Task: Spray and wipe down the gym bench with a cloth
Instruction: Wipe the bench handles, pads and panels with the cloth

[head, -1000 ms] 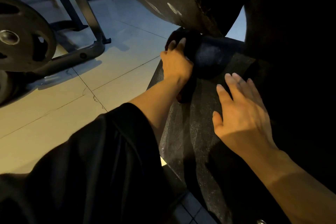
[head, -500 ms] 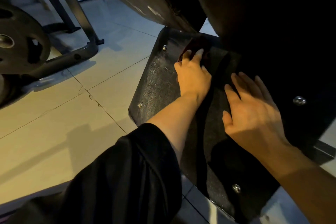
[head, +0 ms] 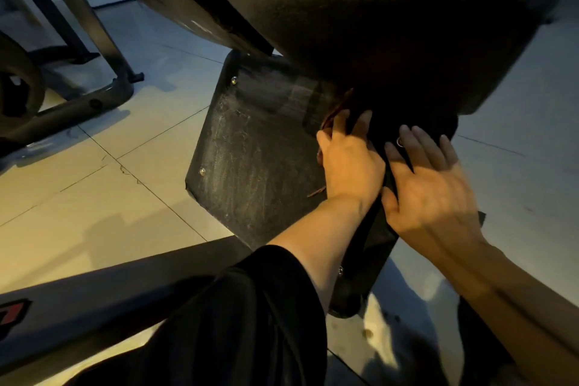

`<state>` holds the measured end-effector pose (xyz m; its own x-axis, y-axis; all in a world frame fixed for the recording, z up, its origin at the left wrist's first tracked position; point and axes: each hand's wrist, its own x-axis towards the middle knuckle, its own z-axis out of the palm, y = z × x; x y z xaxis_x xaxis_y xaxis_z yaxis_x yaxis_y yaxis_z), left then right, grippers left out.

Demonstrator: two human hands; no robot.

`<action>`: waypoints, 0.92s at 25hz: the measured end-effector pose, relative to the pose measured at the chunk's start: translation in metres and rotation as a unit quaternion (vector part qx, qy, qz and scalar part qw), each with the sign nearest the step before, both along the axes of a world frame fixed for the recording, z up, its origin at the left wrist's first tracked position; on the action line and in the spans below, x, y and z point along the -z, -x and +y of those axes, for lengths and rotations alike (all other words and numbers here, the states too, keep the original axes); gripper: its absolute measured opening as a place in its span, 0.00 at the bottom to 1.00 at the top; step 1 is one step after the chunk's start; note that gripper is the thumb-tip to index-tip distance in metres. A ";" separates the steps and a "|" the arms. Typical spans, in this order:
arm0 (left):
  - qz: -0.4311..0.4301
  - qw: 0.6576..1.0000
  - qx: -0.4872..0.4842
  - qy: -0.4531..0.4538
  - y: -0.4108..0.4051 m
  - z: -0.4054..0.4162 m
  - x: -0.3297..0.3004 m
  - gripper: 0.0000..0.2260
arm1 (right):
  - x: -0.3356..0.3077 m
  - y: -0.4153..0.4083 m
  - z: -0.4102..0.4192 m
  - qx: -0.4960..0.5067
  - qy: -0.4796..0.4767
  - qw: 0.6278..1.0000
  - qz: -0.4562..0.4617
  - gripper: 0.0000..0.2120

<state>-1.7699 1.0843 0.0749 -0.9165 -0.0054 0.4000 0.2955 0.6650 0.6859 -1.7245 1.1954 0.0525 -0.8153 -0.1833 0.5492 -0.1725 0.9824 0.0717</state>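
Observation:
The gym bench's black padded seat (head: pixel 376 25) hangs over a black, scuffed foot plate (head: pixel 250 150) with small rivets. My left hand (head: pixel 351 163) holds a dark red cloth (head: pixel 332 113) against the plate, just under the pad's edge. Most of the cloth is hidden beneath the hand and in shadow, and a frayed bit shows by my wrist. My right hand (head: pixel 432 191) lies flat on the plate beside the left, fingers spread, next to a rivet. No spray bottle is in view.
A second dark pad (head: pixel 175 0) slants at the top left. At the left stand a weight plate (head: pixel 18 94) and a black rack foot (head: pixel 116 88) on the tiled floor (head: pixel 94 197). A grey frame beam (head: pixel 125 285) crosses the lower left.
My left hand has slid the cloth rightward across the plate, from its far left corner to under the seat pad. My right hand stayed flat and shifted slightly closer to it.

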 end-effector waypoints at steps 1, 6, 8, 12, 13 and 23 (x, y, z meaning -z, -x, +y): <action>0.004 1.000 0.010 0.012 -0.008 0.007 0.002 0.22 | -0.003 -0.004 0.000 0.002 0.011 1.000 -0.005 0.30; 0.047 0.994 0.087 0.052 -0.032 0.008 0.014 0.20 | -0.009 -0.022 -0.001 0.026 0.044 0.997 -0.066 0.35; 0.064 0.987 0.096 0.109 -0.029 -0.005 0.019 0.23 | -0.008 -0.023 -0.004 0.027 0.041 0.996 -0.076 0.35; -0.031 0.995 -0.085 0.034 -0.005 -0.031 0.023 0.24 | -0.005 -0.020 -0.008 0.020 0.018 0.997 -0.070 0.34; -0.040 0.994 -0.102 0.015 -0.004 -0.029 0.022 0.23 | -0.005 -0.020 -0.008 0.023 0.018 0.997 -0.072 0.33; -0.019 0.997 -0.062 0.029 -0.021 -0.028 0.020 0.20 | -0.007 -0.016 -0.010 0.012 0.076 0.995 -0.059 0.28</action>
